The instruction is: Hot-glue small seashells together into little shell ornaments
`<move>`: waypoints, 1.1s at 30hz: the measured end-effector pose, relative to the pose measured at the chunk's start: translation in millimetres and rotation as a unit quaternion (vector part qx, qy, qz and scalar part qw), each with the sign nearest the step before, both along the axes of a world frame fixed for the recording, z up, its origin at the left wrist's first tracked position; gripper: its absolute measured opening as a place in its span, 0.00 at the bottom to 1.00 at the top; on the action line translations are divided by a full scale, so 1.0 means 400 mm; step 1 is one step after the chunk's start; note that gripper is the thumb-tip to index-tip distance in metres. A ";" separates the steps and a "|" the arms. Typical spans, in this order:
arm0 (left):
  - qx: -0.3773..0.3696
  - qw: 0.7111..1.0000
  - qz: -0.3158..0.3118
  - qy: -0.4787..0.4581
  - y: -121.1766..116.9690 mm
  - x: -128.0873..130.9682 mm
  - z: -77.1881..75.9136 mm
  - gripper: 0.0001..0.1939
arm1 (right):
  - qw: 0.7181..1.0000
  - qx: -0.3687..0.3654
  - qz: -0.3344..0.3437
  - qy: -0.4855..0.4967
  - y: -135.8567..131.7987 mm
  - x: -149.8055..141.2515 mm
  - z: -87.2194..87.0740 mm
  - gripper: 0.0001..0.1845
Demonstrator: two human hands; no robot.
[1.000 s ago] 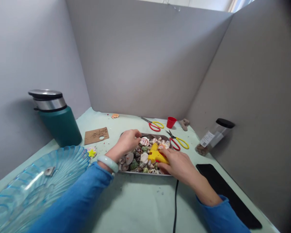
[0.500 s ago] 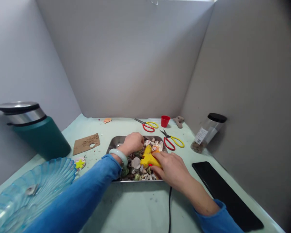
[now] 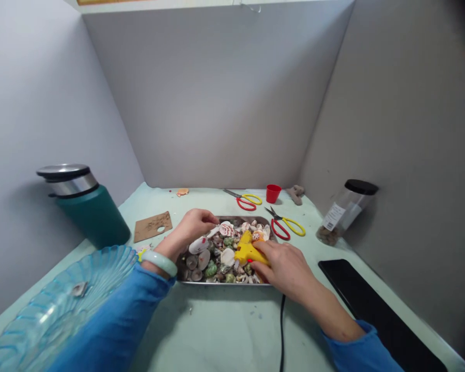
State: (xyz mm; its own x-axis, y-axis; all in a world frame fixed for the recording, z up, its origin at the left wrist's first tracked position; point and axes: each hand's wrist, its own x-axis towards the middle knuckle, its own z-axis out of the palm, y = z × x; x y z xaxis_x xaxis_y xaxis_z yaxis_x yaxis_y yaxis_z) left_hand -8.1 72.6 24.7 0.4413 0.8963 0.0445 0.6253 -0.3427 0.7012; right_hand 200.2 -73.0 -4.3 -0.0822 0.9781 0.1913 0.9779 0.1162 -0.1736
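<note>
Over the metal tray of shells, see the yellow glue gun clasped in the right hand, the left hand at the far-left corner with pinch impossible to tell, and beware of wrist tilt possibly pushing the nozzle into shells.

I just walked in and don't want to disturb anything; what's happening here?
Someone's right hand holds a yellow glue gun over a metal tray of seashells. The left hand is near the tray's far left corner; whether it pinches anything is unclear. Beyond the tray stands a red cup.
</note>
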 end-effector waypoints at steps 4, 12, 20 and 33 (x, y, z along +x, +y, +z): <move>-0.062 0.994 0.005 -0.086 -0.034 -0.026 -0.010 0.10 | 0.996 0.031 0.017 0.083 -0.002 0.013 0.003 0.18; -0.127 0.971 0.035 -0.201 -0.081 -0.041 -0.013 0.09 | 0.896 0.034 -0.020 0.442 0.025 0.010 0.004 0.27; -0.190 0.933 0.053 -0.300 -0.103 -0.050 -0.026 0.09 | 0.998 0.031 0.008 0.057 0.038 -0.011 0.008 0.20; -0.265 0.884 -0.025 -0.384 -0.131 -0.024 -0.047 0.15 | 0.956 0.101 0.096 0.259 0.106 -0.118 0.071 0.09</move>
State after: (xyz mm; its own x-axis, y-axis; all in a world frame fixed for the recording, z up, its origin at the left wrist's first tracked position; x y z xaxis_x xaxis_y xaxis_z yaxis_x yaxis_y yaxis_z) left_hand -17.8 20.4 6.0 0.5037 0.8608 -0.0720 -0.1108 0.1471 0.9829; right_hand 153.1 -30.4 24.0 -0.0990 0.8930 0.4390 0.7241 0.3673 -0.5838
